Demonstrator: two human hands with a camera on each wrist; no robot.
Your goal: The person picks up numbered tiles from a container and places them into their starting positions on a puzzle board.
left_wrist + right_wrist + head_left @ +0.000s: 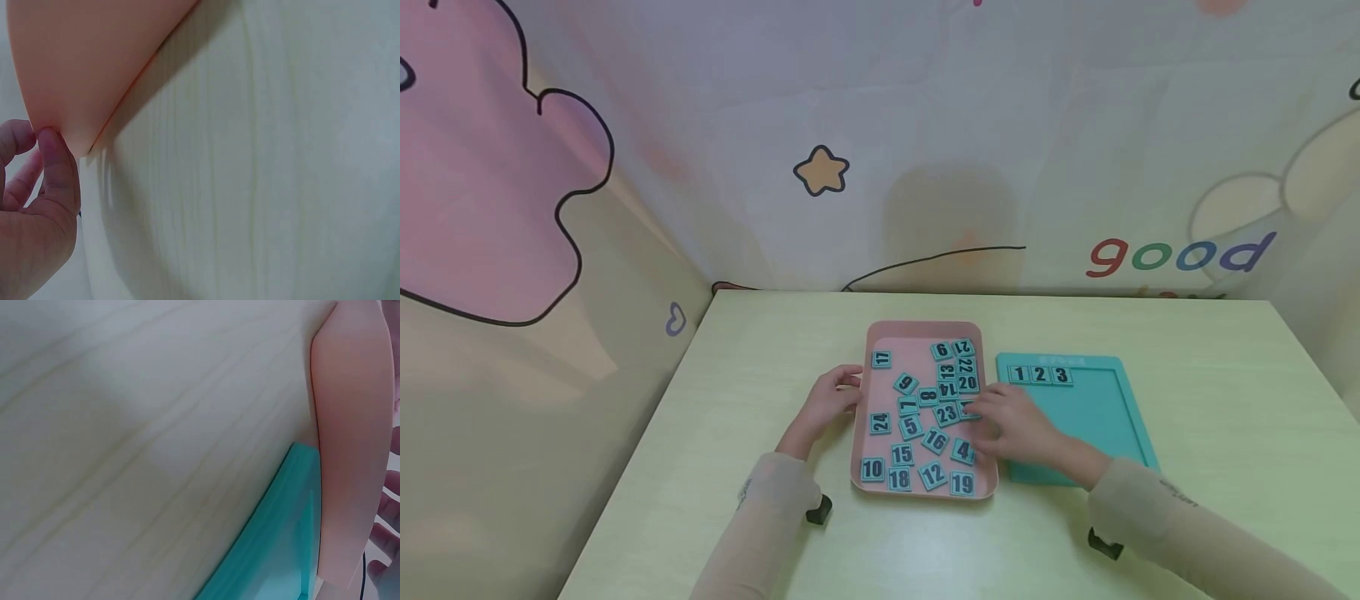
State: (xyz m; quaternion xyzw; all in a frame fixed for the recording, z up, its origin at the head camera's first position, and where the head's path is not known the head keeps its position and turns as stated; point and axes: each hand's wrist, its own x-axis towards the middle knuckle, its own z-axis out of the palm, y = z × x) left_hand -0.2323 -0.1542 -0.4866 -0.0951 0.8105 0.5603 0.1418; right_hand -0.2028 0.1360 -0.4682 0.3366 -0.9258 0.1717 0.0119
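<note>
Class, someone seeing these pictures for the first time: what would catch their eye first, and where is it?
The pink tray mid-table, heaped with jumbled teal number tiles, stands out first. Right of it lies a teal board with tiles 1, 2, 3 lined up along its top edge. The left hand holds the tray's left rim; the right hand reaches in among the tiles.

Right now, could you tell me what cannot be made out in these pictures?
- Head view: the right hand covers part of a tile in the pink tray; its number is hidden.
- Right wrist view: no tiles show; the teal board is cut off.
- Left wrist view: the left hand is cropped.
</note>
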